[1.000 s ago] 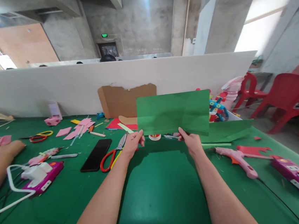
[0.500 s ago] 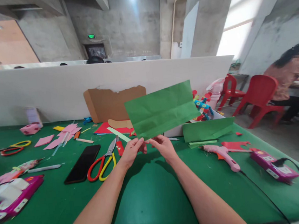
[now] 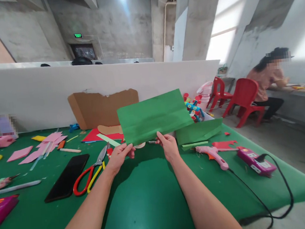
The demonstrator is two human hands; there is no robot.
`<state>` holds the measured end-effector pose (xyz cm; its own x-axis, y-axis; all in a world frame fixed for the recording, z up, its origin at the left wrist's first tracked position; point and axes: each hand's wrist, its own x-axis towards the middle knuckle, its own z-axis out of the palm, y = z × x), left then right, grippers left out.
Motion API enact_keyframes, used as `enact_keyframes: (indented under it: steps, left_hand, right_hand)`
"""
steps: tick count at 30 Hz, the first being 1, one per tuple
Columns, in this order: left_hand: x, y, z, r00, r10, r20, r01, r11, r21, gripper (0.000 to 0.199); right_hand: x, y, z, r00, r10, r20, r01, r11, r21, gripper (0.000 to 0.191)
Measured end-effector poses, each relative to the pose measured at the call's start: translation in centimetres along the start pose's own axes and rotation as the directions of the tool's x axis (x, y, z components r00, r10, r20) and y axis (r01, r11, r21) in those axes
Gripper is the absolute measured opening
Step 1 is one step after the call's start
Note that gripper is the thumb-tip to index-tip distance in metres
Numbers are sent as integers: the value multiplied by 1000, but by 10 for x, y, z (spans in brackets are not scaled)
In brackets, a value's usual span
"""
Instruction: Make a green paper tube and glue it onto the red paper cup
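A sheet of green paper (image 3: 154,116) is held up above the table, its lower edge pinched by both hands. My left hand (image 3: 120,156) grips it at the lower left corner. Farther right along that same edge, my right hand (image 3: 168,145) holds it between thumb and fingers. The sheet tilts, with its right end higher. Scissors (image 3: 91,170) with one red and one yellow handle lie left of my left hand. Behind the sheet's lower right end is another piece of green paper (image 3: 208,130), resting in front of a box of colourful toys (image 3: 195,110).
A black phone (image 3: 67,177) and pink paper pieces (image 3: 46,144) lie to the left. On the right are a pink glue gun (image 3: 213,155) and a purple power strip (image 3: 256,161) with a cord. Brown cardboard (image 3: 103,108) leans on the white partition (image 3: 31,90). A person (image 3: 267,78) sits beyond.
My right hand has slid right along the paper's lower edge, so my hands are farther apart. The view has turned right, and the scene has shifted left.
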<state>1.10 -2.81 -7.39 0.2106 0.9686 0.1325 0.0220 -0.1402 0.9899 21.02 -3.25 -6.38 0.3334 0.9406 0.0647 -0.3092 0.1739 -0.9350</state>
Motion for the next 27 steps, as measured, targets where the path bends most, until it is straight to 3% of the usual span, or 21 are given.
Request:
enact_keyframes:
  steps: [8,16,27]
  left_hand:
    - [1,2,-18,996,-2,-93,10,996,90,46]
    - [2,3,-32,995,-10,-104,23,992,122,48]
    - [2,1,-38,989,-48,-141,56,997,51,41]
  right_hand:
    - [13,-16,-21,992,-58,-108,69,992,102,49]
    - [24,-19,-41,972,-130,-194,154,982,110,46]
    - [28,-22,-51,934,-210,-290,265,950,164,39]
